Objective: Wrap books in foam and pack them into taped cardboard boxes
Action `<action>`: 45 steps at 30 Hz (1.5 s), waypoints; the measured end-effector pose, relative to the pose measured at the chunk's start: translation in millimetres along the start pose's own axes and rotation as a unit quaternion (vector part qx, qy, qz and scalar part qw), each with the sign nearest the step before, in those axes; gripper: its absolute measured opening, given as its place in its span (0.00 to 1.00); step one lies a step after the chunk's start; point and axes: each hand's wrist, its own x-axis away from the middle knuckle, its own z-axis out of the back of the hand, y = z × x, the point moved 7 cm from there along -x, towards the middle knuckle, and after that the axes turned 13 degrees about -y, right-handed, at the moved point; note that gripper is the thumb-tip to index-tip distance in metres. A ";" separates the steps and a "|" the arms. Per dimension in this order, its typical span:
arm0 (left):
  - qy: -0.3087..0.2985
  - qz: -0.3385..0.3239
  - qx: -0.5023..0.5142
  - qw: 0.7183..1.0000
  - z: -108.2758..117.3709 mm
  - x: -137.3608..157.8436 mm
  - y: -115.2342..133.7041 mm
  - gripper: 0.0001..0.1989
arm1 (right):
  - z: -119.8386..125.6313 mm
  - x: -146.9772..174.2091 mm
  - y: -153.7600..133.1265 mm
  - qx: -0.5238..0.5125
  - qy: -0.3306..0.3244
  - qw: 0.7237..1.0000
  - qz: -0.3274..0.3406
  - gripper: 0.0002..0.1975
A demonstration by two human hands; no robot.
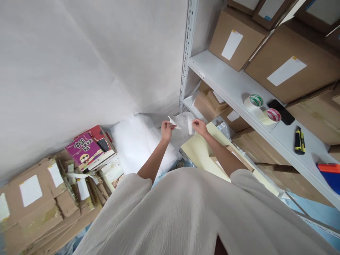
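Both my hands are raised in front of me, a short gap apart. Closed in a pinch, my left hand [166, 130] holds a small pointed piece of white paper [174, 123] that sticks out to the right. My right hand [199, 126] pinches a narrow white paper strip [190, 126], which hangs upright by the fingertips. The two pieces do not touch. Below them lies translucent white plastic wrapping [177, 136]. A pale yellow board [193, 147] is under my right forearm.
On the grey shelf [220, 76] at right are tape rolls [255, 101], a black phone [281, 111], a yellow-black utility knife [299, 141] and cardboard boxes [237, 39]. At left lie books [83, 148], flattened cartons [32, 209] and a white packing-material heap [130, 141].
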 end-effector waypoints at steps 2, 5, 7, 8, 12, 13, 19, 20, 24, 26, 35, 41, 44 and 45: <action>-0.023 0.000 0.009 1.000 -11.9 2.7 1.5 0.15 | -3.5 0.7 -3.0 -0.037 -0.027 0.999 0.019 0.17; -0.060 -0.001 0.016 0.998 -31.7 5.2 4.3 0.15 | -5.0 11.1 -2.3 -0.056 -0.058 0.996 0.028 0.21; -0.082 0.003 0.022 0.996 -47.1 6.2 5.2 0.14 | -3.1 23.3 -0.8 -0.051 -0.070 0.996 0.037 0.20; -0.092 0.006 0.027 0.995 -55.6 6.7 5.4 0.14 | -0.9 30.4 0.1 -0.046 -0.072 0.996 0.041 0.20; -0.140 0.022 0.053 0.988 -95.9 10.0 4.8 0.12 | 19.7 62.9 4.6 -0.009 -0.041 0.998 0.050 0.22; -0.157 0.028 0.057 0.986 -107.4 11.2 3.9 0.12 | 27.8 72.0 6.3 0.002 -0.024 0.998 0.049 0.21; -0.250 0.070 0.028 0.965 -177.5 20.5 -12.9 0.10 | 86.4 138.3 28.9 0.010 0.098 0.995 -0.014 0.07; -0.258 0.067 0.007 0.964 -188.3 22.6 -15.8 0.09 | 95.4 151.1 33.9 0.004 0.112 0.993 -0.028 0.06; -0.284 0.003 -0.105 0.953 -232.8 34.1 -18.7 0.09 | 131.6 206.5 52.6 -0.007 0.176 0.981 -0.076 0.06; -0.308 -0.057 -0.146 0.938 -258.5 44.0 -13.7 0.13 | 148.9 235.1 61.6 -0.008 0.204 0.975 -0.093 0.06; -0.451 -0.071 -0.169 0.874 -349.8 109.4 -31.7 0.10 | 197.3 337.5 114.5 -0.080 0.301 0.939 -0.144 0.11; -0.465 -0.045 -0.227 0.855 -362.9 134.4 -67.2 0.15 | 197.5 367.4 155.0 -0.091 0.352 0.912 -0.190 0.18; -0.453 -0.052 -0.256 0.852 -359.8 137.5 -79.6 0.20 | 191.0 369.1 169.9 -0.074 0.361 0.905 -0.211 0.19; -0.451 -0.057 -0.266 0.850 -358.2 138.3 -82.9 0.21 | 188.5 367.9 173.9 -0.065 0.360 0.906 -0.215 0.20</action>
